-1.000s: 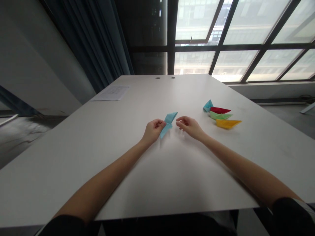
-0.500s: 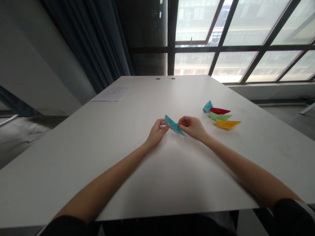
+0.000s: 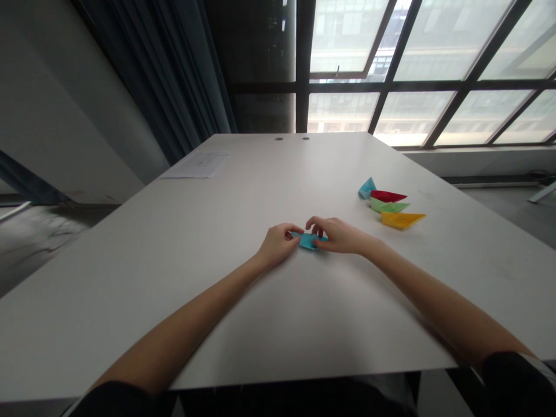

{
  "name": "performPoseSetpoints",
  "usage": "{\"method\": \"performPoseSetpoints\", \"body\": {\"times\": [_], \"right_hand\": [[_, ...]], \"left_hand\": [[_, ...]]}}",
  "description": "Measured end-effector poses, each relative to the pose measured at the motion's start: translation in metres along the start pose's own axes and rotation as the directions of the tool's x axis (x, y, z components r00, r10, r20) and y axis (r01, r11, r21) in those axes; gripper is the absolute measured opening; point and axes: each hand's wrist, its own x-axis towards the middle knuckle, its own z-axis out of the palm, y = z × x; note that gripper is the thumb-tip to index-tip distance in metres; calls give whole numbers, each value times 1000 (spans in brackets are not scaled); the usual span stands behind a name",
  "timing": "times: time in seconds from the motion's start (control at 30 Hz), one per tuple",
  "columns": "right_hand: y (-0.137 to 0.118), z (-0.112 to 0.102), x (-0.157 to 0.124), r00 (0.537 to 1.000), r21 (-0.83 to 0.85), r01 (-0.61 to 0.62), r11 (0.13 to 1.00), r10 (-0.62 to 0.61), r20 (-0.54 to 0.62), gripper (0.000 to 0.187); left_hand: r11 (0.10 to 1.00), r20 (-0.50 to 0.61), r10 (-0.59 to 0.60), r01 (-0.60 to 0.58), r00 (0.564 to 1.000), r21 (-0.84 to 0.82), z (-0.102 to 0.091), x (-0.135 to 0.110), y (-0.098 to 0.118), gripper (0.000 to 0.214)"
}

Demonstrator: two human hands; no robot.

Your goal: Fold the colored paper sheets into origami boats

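Observation:
A blue folded-paper boat (image 3: 308, 241) is low at the middle of the white table (image 3: 243, 301), between my two hands. My left hand (image 3: 279, 243) pinches its left end with thumb and fingers. At its right end my right hand (image 3: 336, 234) grips the paper, thumb in front and fingers curled over the far side. Parts of the boat are hidden behind the fingers.
Right of my hands stand several folded-paper boats: a yellow one (image 3: 402, 220), a light green one (image 3: 388, 206), a red one (image 3: 388, 196) and a blue one (image 3: 367, 188). Printed paper (image 3: 195, 165) lies at the far left edge.
Both hands have brought the blue boat down and nearer to me; it was tilted and raised before and now lies more level. My right fingers have shifted over its right end.

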Motion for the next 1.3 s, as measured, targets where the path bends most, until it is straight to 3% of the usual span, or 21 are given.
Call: {"method": "performPoseSetpoints", "body": {"times": [0.27,0.5,0.77,0.97,1.2,1.3], "right_hand": [[-5,2,1,994,-212,-14,977,38,107,34],[-9,9,3,991,-357,-53,933,94,100,33],[-2,12,3,988,-149,-125,981,137,71,38],[-2,-7,-1,996,176,-21,984,5,92,45],[5,-34,-7,994,168,-84,982,93,-49,40],[18,-35,-11,982,115,-161,980,171,-82,39]], "left_hand": [[998,36,-61,61,997,11,1,-6,8,28],[996,49,-84,84,995,8,3,-7,8,36],[997,75,-71,67,995,48,2,-6,0,36],[995,46,-60,57,997,77,2,-4,0,35],[993,41,-13,8,999,116,-8,-1,2,44],[953,-30,30,-20,999,302,-16,5,-6,45]]}}
